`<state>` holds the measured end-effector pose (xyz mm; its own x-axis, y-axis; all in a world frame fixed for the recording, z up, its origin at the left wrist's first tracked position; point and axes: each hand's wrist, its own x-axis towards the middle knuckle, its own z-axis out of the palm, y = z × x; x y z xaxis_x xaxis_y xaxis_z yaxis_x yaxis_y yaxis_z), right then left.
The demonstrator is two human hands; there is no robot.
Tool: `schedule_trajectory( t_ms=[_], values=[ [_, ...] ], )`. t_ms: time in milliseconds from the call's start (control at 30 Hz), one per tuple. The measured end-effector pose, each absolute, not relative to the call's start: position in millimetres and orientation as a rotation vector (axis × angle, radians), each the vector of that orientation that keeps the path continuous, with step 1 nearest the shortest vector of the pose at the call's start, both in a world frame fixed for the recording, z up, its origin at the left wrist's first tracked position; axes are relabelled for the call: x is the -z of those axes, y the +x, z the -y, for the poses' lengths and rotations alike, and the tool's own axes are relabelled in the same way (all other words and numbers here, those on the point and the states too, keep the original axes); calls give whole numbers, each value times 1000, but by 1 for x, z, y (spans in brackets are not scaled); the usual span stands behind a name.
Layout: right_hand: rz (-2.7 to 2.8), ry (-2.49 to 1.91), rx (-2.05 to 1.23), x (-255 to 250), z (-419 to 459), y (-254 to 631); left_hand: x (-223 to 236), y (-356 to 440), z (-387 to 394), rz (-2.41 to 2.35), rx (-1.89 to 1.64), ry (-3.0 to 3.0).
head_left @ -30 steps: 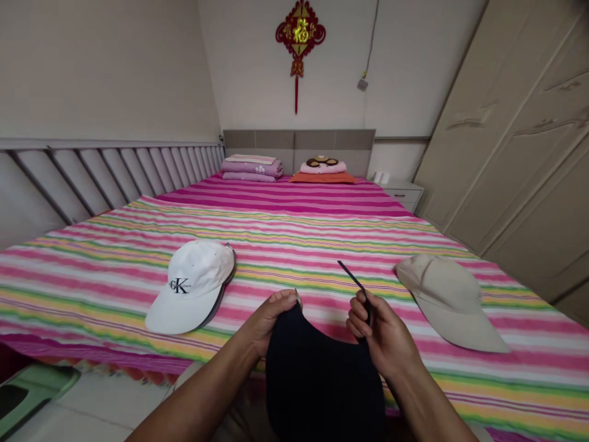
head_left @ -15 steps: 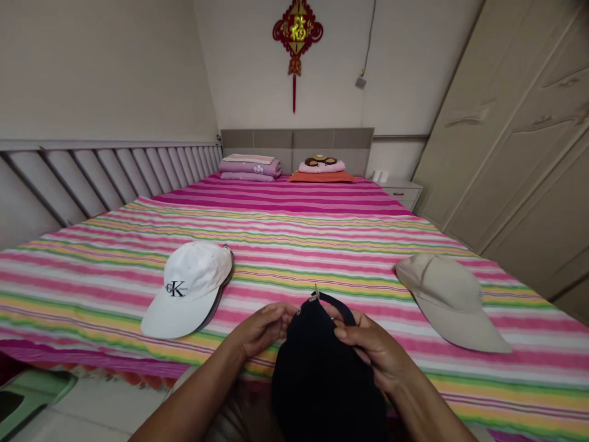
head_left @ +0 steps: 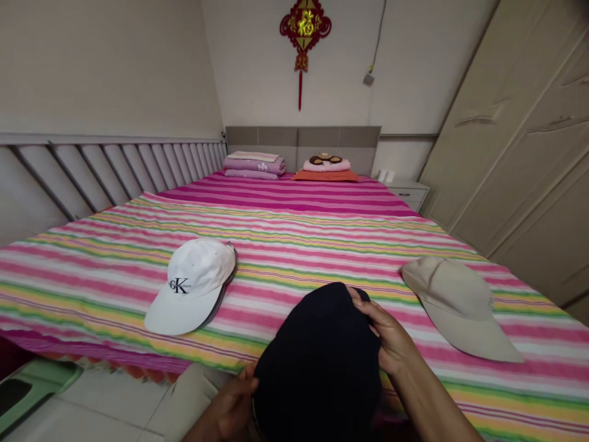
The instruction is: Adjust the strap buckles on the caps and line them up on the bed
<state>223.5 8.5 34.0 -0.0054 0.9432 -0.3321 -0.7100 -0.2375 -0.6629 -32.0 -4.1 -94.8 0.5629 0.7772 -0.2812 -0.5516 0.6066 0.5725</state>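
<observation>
A black cap (head_left: 317,362) is held up over the near edge of the bed, its crown facing me. My left hand (head_left: 237,396) pinches its lower left edge between thumb and fingers. At the cap's upper right, my right hand (head_left: 384,334) grips the rim, with some fingers hidden behind the fabric. To the left, a white cap (head_left: 197,276) with black "CK" lettering lies on the striped bedspread. A beige cap (head_left: 453,298) rests on the right side, its brim pointing toward the lower right.
The striped bedspread (head_left: 285,245) covers the bed. Folded purple bedding (head_left: 255,166) and a pink-and-orange pile (head_left: 326,170) sit by the headboard. A railing (head_left: 119,175) runs along the left, a wardrobe (head_left: 519,147) stands right, and a green stool (head_left: 39,387) is at lower left.
My left hand has moved down from the strap to the black cap's lower left edge. The cap has turned and risen, so its rear strap and buckle no longer show.
</observation>
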Motion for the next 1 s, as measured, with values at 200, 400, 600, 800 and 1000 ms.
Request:
schedule_trajectory(
  t_ms=[200, 400, 600, 800, 1000],
  values=[
    [100, -1067, -1403, 4, -28, 251, 77, -56, -3, -691, -1091, 326],
    [-40, -1188, -1318, 36, -19, 283, 32, -91, -42, -675, -1333, 335],
    [-66, -1148, -1315, 52, -10, 287, -33, -127, -84, -662, -1695, 328],
    [-50, -1105, -1316, 61, -10, 290, -22, -172, -100, -955, -1754, 86],
    [-118, -1108, -1306, 57, -10, 288, 7, -192, -99, -1127, -1651, -89]
  ],
)
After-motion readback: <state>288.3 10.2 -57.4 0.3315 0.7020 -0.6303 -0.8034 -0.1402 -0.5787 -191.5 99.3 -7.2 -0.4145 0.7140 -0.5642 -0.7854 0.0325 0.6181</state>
